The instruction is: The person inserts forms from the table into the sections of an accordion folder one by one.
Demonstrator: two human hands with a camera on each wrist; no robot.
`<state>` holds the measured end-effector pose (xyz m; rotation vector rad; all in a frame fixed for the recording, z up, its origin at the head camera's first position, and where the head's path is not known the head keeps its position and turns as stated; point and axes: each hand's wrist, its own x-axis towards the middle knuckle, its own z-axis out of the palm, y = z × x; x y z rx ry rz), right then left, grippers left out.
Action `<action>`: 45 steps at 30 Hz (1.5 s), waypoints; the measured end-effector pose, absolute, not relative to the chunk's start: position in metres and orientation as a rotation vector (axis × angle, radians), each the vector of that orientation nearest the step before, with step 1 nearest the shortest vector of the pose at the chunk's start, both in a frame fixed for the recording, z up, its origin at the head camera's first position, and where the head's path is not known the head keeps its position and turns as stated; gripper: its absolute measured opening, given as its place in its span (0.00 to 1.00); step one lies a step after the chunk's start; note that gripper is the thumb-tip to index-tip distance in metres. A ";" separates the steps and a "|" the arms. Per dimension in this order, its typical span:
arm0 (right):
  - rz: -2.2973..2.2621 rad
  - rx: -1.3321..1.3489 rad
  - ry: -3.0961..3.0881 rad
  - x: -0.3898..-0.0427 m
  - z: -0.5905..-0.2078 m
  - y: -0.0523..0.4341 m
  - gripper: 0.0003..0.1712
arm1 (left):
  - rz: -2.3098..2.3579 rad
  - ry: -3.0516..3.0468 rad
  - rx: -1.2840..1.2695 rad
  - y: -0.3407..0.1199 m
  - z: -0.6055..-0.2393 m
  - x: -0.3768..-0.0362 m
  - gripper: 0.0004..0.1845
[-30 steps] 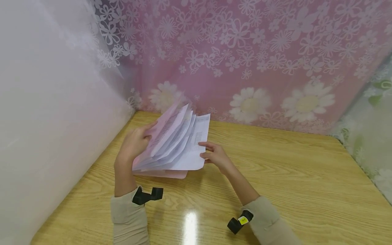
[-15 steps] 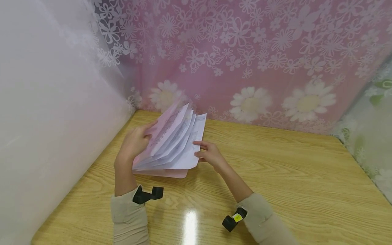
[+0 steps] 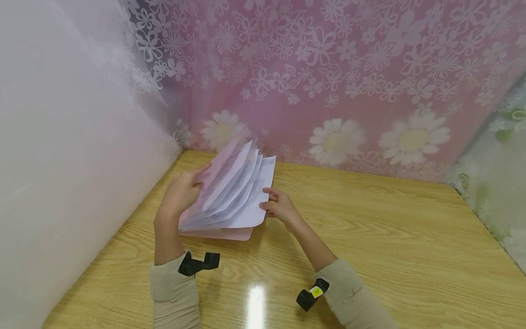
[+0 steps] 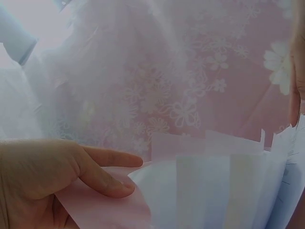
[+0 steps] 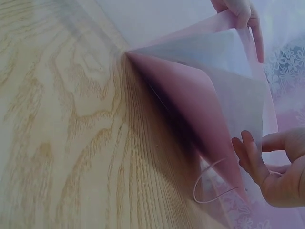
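A pink expanding folder [image 3: 230, 233] lies at the back left of the wooden table [image 3: 370, 228], with white printed sheets [image 3: 242, 192] fanned upward from it. My left hand [image 3: 182, 194] grips its raised pink cover from the left; in the left wrist view the fingers [image 4: 100, 179] lie along the pink flap [image 4: 105, 210] beside pale divider tabs [image 4: 214, 181]. My right hand [image 3: 279, 208] pinches the right edge of the front sheet. The right wrist view shows the pink cover [image 5: 200, 109], a thin elastic loop [image 5: 209, 186] and my right fingers [image 5: 257, 162].
A pink floral curtain [image 3: 328, 68] hangs close behind the table, and a white drape [image 3: 61, 160] closes off the left side. Green-patterned fabric [image 3: 501, 151] stands at the right. Black wrist cameras [image 3: 199, 263] sit on both sleeves. Bare wood stretches to the right and front.
My right hand has moved left with the front sheet, bringing it closer to the other sheets and narrowing the fan. The left hand has stayed put.
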<state>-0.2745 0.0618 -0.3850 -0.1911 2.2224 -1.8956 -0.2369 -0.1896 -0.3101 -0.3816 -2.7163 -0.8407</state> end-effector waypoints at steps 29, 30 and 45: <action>-1.836 -0.154 2.488 -0.287 -0.395 0.055 0.19 | -0.837 -2.717 -0.381 -0.188 -0.309 -0.234 0.28; -1.831 -0.146 2.485 -0.287 -0.395 0.055 0.19 | -0.831 -2.719 -0.379 -0.188 -0.309 -0.234 0.28; -2.022 -0.186 2.370 -0.287 -0.397 0.052 0.19 | -0.845 -2.700 -0.419 -0.187 -0.309 -0.236 0.29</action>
